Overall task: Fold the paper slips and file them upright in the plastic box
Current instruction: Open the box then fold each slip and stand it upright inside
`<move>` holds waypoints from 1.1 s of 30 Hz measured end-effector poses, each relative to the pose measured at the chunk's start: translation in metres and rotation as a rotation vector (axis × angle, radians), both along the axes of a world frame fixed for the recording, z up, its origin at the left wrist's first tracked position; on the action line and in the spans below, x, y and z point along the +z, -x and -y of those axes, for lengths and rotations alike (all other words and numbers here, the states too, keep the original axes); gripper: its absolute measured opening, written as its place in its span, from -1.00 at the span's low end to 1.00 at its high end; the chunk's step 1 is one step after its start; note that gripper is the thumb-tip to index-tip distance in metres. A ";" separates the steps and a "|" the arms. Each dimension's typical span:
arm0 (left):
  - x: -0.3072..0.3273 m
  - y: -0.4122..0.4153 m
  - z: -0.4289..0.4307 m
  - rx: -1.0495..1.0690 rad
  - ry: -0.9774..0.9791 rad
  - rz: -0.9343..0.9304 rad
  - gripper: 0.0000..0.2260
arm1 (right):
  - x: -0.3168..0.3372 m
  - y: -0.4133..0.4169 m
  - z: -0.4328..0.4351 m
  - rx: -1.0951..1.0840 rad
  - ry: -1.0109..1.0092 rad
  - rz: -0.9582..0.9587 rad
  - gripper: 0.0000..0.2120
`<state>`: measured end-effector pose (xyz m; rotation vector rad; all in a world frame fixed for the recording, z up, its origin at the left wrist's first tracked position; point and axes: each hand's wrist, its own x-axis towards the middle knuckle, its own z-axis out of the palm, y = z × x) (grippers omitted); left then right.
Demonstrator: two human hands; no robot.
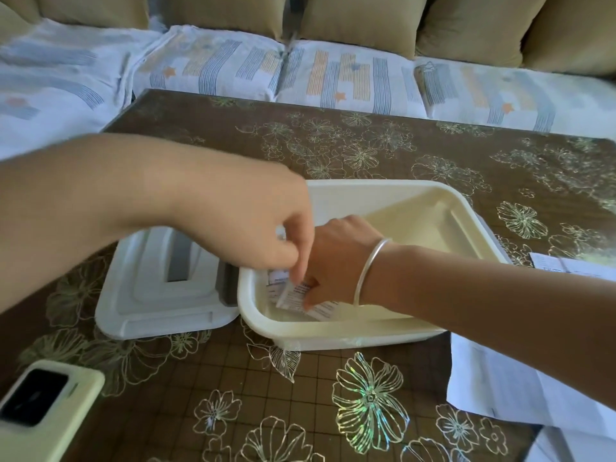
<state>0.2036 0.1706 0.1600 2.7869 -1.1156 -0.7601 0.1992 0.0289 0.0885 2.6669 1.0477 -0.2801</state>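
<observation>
A cream plastic box stands open in the middle of the table. Both hands reach into its near left corner. My right hand, with a silver bangle on the wrist, is inside the box with its fingers closed on a folded printed paper slip that stands tilted against the left wall. My left hand comes over the rim from the left and pinches the top of another slip by that wall. More printed paper lies behind my right fingers; how many slips are there is hidden.
The box's white lid lies just left of the box. A pale green phone rests at the table's near left edge. Loose white paper sheets lie at the right edge. A sofa with cushions runs behind the table.
</observation>
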 end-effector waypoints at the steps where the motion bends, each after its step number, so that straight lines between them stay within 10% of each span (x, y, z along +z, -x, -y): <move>1: 0.003 0.000 -0.005 0.045 0.094 0.030 -0.75 | 0.000 0.000 -0.002 0.015 0.004 0.029 -0.63; 10: -0.027 0.005 -0.042 0.355 0.530 0.331 -0.76 | -0.003 -0.005 -0.005 0.002 0.102 0.199 -0.37; 20: -0.038 0.009 -0.042 0.365 0.563 0.305 -0.74 | 0.002 0.002 0.007 0.075 0.075 0.246 -0.48; 27: -0.038 0.009 -0.036 0.326 0.526 0.351 -0.74 | -0.008 0.001 0.004 0.003 -0.017 0.009 -0.73; 33: -0.031 0.011 -0.012 0.035 0.082 0.283 -0.69 | -0.009 -0.002 0.009 -0.076 -0.078 -0.018 -0.74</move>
